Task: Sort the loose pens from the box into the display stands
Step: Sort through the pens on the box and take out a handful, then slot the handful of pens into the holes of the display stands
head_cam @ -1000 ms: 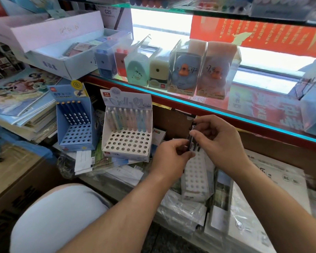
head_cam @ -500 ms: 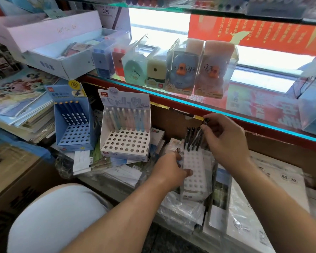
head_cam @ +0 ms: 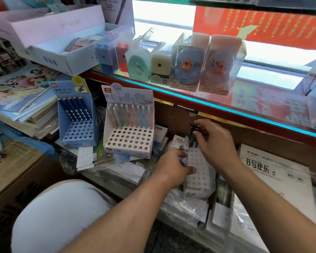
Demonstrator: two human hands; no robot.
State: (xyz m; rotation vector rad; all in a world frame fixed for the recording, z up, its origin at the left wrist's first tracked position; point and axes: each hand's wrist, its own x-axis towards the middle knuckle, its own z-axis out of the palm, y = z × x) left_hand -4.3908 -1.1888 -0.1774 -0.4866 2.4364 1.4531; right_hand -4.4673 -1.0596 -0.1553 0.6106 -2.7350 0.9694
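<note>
A narrow white display stand [head_cam: 197, 172] with rows of holes lies low on the cluttered shelf. My left hand [head_cam: 173, 167] grips its left side. At the stand's far end my right hand [head_cam: 215, 139] pinches the tops of a few black pens [head_cam: 192, 136] that stand in the back holes. To the left stands a white stand [head_cam: 130, 141] with a back row of pastel pens. Further left is a blue stand [head_cam: 77, 130] with a row of dark blue pens.
A glass shelf [head_cam: 208, 103] just above my hands carries boxed sharpeners [head_cam: 186, 66] and an open white box [head_cam: 66, 52]. Stacked notebooks [head_cam: 22, 99] lie at left, wrapped paper packs [head_cam: 274, 170] at right. My knee [head_cam: 58, 216] is below.
Both hands came down from holding the pens in the air. The left hand went to the white stand's side; the right hand set the black pens into the back holes.
</note>
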